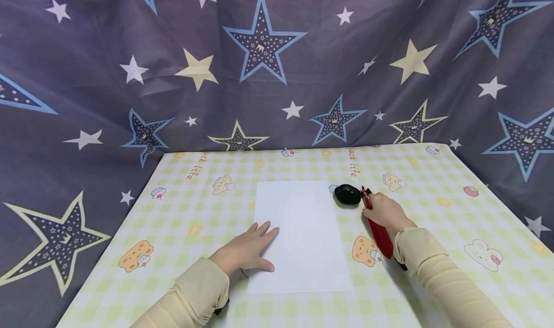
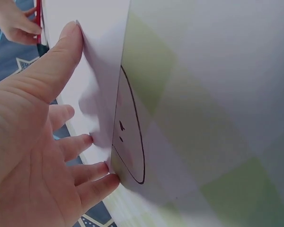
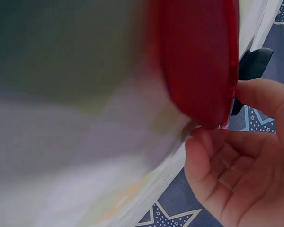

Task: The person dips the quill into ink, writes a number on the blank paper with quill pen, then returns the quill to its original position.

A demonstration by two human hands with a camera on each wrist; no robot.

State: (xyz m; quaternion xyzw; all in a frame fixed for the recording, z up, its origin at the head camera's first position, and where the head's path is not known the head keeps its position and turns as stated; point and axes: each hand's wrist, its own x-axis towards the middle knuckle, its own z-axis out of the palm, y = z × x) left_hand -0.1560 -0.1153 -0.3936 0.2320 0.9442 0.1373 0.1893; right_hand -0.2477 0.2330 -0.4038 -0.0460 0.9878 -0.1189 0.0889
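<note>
A hand could pass along the left of the frame, over the flat checked tablecloth (image 1: pixel 166 232) outside the left hand (image 1: pixel 248 251), which, with its sleeve (image 1: pixel 190 292), bars the lower-left approach to the white sheet (image 1: pixel 309 251). Over the sheet's right half the way is free. Right of centre, a rounded black object (image 1: pixel 347 195) nearly closes the upper end of the lane between sheet and red case (image 1: pixel 381 239); the right hand (image 1: pixel 387 212) and its forearm block the lower right. Beyond them, the far strip is passable up to the starry curtain (image 1: pixel 242 102)
</note>
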